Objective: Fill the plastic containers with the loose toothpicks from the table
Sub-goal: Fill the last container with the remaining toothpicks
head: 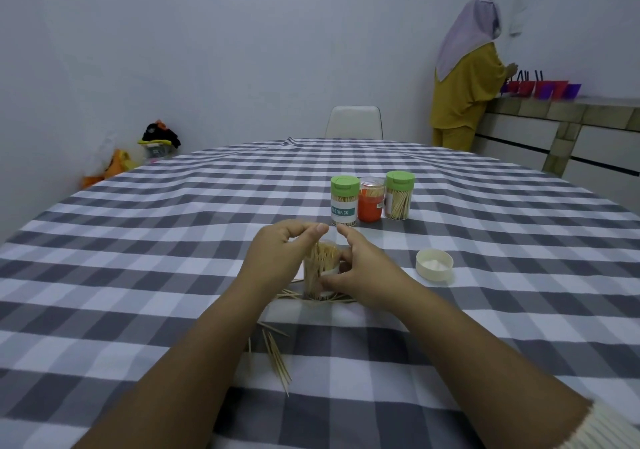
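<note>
The table (138,240) carries a checked cloth. The left hand (277,254) pinches toothpicks (320,258) over the open container (320,275) at centre. The right hand (360,275) grips that container's side. Loose toothpicks (277,355) lie nearer, between the forearms.

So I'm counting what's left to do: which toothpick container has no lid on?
The clear one between the hands, toothpicks sticking out; the three behind it are capped.
</note>
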A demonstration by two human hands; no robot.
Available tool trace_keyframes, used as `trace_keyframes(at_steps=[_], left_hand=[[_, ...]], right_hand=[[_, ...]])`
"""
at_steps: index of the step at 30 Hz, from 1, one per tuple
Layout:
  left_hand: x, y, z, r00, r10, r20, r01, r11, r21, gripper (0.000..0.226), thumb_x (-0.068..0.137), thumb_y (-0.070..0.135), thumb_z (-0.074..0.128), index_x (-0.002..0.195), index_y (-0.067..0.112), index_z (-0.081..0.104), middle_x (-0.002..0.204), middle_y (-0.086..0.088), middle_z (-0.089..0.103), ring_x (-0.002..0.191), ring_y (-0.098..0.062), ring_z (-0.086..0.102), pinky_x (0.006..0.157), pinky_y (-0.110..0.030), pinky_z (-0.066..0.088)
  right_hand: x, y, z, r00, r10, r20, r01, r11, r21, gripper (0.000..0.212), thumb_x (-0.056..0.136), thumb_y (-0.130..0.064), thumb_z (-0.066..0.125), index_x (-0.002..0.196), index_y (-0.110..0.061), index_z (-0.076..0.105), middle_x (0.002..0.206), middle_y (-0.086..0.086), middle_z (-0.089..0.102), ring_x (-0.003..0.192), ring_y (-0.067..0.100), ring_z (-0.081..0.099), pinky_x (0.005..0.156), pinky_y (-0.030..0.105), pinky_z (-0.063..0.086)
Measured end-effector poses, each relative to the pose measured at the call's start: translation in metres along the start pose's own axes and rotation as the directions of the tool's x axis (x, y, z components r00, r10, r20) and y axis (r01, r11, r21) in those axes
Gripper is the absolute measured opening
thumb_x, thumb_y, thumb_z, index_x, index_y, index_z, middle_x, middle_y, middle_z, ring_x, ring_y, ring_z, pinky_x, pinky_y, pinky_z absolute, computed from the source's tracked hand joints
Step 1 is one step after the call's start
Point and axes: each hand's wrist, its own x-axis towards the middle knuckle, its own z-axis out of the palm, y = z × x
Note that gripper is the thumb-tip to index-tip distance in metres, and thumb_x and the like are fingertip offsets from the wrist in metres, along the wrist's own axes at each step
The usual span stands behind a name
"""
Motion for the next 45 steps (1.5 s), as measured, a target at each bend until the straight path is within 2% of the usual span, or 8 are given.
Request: trace_keyframes(at_steps=[5,11,18,22,25,31,37,45], left_hand=[[0.003,-0.006,-0.006,1.0,-0.029,-0.011,0.03,0.999,0.039,0.022,0.089,0.036,0.062,0.094,0.019,0.075,0.093,0.01,0.069,0.091,-0.002,0.061,0.074,-0.017,0.044],[0.004,-0.007,0.003,0.998,0.037,0.058,-0.046,0.987,0.155,0.021,0.089,0.037,0.061,0.103,0.028,0.072,0.111,0.01,0.056,0.106,-0.005,0.05,0.082,-0.019,0.042],[0.005,-0.009,-0.003,0.995,-0.081,0.061,0.075,0.993,0.089,0.017,0.089,0.028,0.063,0.072,0.025,0.065,0.098,0.006,0.065,0.099,-0.015,0.061,0.088,-0.034,0.049],[0.003,-0.001,-0.012,0.955,-0.097,0.28,0.061,0.989,0.133,0.02,0.093,0.039,0.055,0.092,0.029,0.072,0.098,0.013,0.068,0.095,-0.001,0.059,0.079,-0.019,0.042],[0.005,-0.005,-0.023,0.951,-0.155,0.269,0.12,0.982,0.143,0.035,0.097,0.045,0.043,0.123,0.03,0.061,0.117,0.017,0.057,0.107,-0.002,0.051,0.088,-0.023,0.037],[0.008,-0.031,-0.034,0.935,-0.276,0.221,0.108,0.819,0.563,0.032,0.103,0.024,0.037,0.125,0.016,0.059,0.126,0.0,0.055,0.124,-0.022,0.047,0.09,-0.024,0.036],[0.011,-0.034,-0.039,0.921,-0.327,0.21,0.124,0.76,0.639,0.032,0.1,0.016,0.041,0.122,0.017,0.064,0.132,-0.002,0.058,0.115,-0.019,0.053,0.09,-0.023,0.037],[0.012,-0.038,-0.044,0.921,-0.329,0.21,0.044,0.622,0.781,0.045,0.095,0.0,0.044,0.131,0.025,0.058,0.136,-0.004,0.053,0.118,-0.024,0.052,0.096,-0.028,0.043]], right_hand=[[0.0,0.0,0.0,1.0,0.004,-0.004,-0.004,1.0,0.001,0.102,0.077,-0.02,0.078,0.151,-0.03,0.008,0.131,0.002,0.058,0.109,0.015,0.058,0.078,0.021,0.049],[-0.002,-0.002,-0.001,1.0,0.004,0.0,-0.004,1.0,-0.009,0.097,0.081,-0.019,0.074,0.151,-0.031,0.009,0.137,0.001,0.053,0.111,0.012,0.053,0.067,0.014,0.044],[0.0,-0.001,0.0,1.0,-0.003,-0.009,0.003,1.0,-0.008,0.097,0.08,-0.017,0.075,0.151,-0.031,0.01,0.126,-0.001,0.06,0.1,0.01,0.059,0.067,0.015,0.047],[0.0,-0.001,-0.001,1.0,0.001,-0.005,-0.001,1.0,-0.019,0.086,0.082,-0.017,0.073,0.149,-0.03,0.02,0.136,0.002,0.053,0.105,0.01,0.056,0.066,0.014,0.046],[0.001,-0.001,-0.003,1.0,0.003,-0.012,-0.004,0.999,-0.04,0.079,0.081,-0.016,0.073,0.146,-0.027,0.029,0.138,0.003,0.05,0.109,0.012,0.053,0.076,0.019,0.05],[0.0,-0.003,-0.003,0.999,0.013,-0.036,-0.016,0.998,-0.066,0.073,0.082,-0.02,0.073,0.144,-0.026,0.034,0.13,-0.001,0.053,0.104,0.012,0.055,0.077,0.022,0.053],[-0.004,-0.007,-0.002,0.999,0.011,-0.044,-0.014,0.997,-0.072,0.071,0.082,-0.021,0.073,0.143,-0.025,0.036,0.114,-0.006,0.052,0.099,0.01,0.054,0.076,0.021,0.051],[-0.005,-0.007,-0.003,0.999,0.002,-0.042,-0.005,0.997,-0.079,0.07,0.083,-0.02,0.071,0.143,-0.024,0.036,0.127,-0.002,0.055,0.1,0.01,0.054,0.08,0.025,0.053]])
